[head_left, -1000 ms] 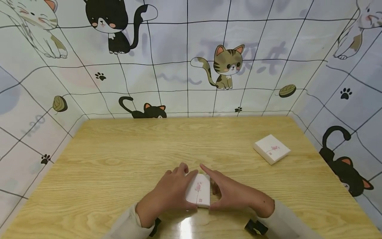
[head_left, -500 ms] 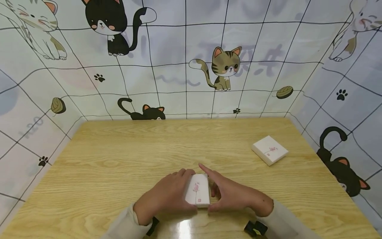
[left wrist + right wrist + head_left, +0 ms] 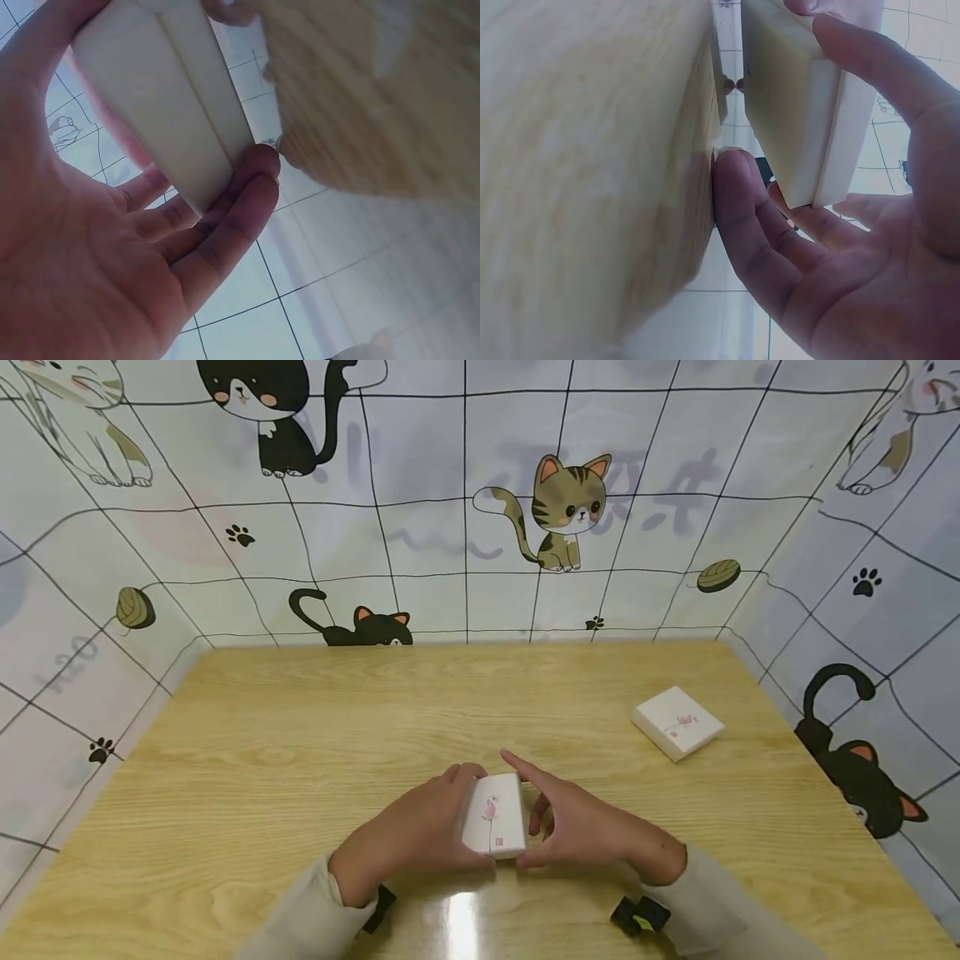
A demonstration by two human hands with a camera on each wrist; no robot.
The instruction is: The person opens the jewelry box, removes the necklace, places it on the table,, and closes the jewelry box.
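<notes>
A small white square box (image 3: pixel 493 818) with a pink flower print is held between both hands, close over the table in front of me. My left hand (image 3: pixel 427 822) grips its left side, thumb at the near edge and fingers bent round the far edge. At the right side, my right hand (image 3: pixel 585 827) has its thumb at the near corner and its index finger stretched past the far corner, lower fingers curled below. A lid seam runs along the side of the box (image 3: pixel 161 97) in the left wrist view. The right wrist view shows the underside of the box (image 3: pixel 780 97) tilted above the wood.
A second white box (image 3: pixel 678 722) with the same flower print lies at the back right of the wooden table (image 3: pixel 337 718). Cat-patterned cloth walls (image 3: pixel 435 543) stand behind the table and along both sides.
My left fingers, at first raised at the far edge, now lie bent round it. The box is tilted a little more and its near side has lifted. The head view has shifted slightly.
</notes>
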